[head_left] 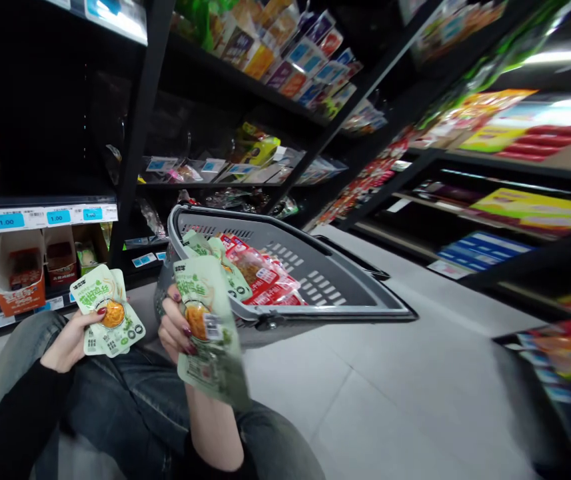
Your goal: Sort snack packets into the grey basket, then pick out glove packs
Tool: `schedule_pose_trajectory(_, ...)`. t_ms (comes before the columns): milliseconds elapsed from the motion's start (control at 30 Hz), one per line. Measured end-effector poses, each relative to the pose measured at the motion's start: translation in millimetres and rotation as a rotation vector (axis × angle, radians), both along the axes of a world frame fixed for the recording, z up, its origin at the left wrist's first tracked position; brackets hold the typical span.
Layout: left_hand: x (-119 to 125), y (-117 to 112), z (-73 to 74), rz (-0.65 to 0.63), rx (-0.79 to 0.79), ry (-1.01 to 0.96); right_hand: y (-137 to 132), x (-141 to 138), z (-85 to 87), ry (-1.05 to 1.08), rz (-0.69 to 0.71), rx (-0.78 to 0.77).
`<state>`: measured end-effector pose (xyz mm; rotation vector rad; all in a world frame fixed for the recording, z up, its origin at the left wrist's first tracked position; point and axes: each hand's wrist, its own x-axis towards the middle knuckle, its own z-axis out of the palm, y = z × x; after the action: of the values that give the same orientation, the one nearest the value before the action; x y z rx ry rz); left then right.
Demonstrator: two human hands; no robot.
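My left hand (72, 337) pinches a couple of light green snack pouches (110, 310), fanned one over the other, above my left thigh. Raised in front of the basket, my right hand (178, 327) is closed around another green snack pouch (208, 333), its front partly blurred. That pouch overlaps the near rim of a grey shopping basket (335, 267). Inside the basket lie more green pouches (228, 263) and several red snack packets (265, 273).
A shelf with price tags (55, 217) stands on the left, orange cartons (18, 277) below it. Packed shelves (290, 60) run behind the basket. Blurred shelving (515, 200) is on the right, above the pale tiled floor (365, 387).
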<state>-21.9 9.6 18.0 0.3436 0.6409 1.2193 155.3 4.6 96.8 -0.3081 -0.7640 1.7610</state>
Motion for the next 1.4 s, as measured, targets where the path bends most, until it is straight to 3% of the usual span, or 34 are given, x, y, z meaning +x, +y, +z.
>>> schedule_pose_trajectory(200, -2, -1, -5.3, 0.049, -0.088, 0.101, 3, -1, -12.8, 0.521, 0.388, 0.077)
schedule_pose_trajectory(333, -1, -2, -2.0, 0.033, -0.102, 0.117, 4, -2, -10.9, 0.537, 0.415, 0.081)
schedule_pose_trajectory(433, 0, -3, 1.8, 0.033, -0.115, 0.119, 5, -1, -9.5, 0.459, 0.352, 0.077)
schedule_pose_trajectory(533, 1, -2, 3.9, 0.044, -0.121, 0.121, 4, 0, -5.6, 0.226, 0.166, 0.085)
schedule_pose_trajectory(700, -1, 0, 1.6, 0.029, -0.110, 0.104, -1, 5, 8.7, -0.534, -0.474, 0.142)
schedule_pose_trajectory(900, -4, -3, -3.9, -0.047, -0.013, -0.108, -3, 18, 14.7, -1.296, -0.964, 0.273)
schedule_pose_trajectory(967, -5, -4, -7.7, -0.063, 0.025, -0.149, -1, 14, 9.9, -1.412, -0.978, 0.283)
schedule_pose_trajectory(1100, -1, -5, -15.3, -0.016, -0.037, -0.099, 7, -7, -10.0, -1.535, -0.815, 0.333)
schedule_pose_trajectory(1233, 6, -3, -13.6, 0.036, -0.066, -0.061, 16, -23, -28.4, -1.592, -0.643, 0.380)
schedule_pose_trajectory(1333, 10, 0, -8.0, 0.080, -0.066, 0.002, 20, -21, -30.7, -1.547, -0.524, 0.383)
schedule_pose_trajectory(1400, 12, 1, -4.7, 0.112, -0.068, 0.049, 20, -17, -28.1, -1.499, -0.576, 0.373)
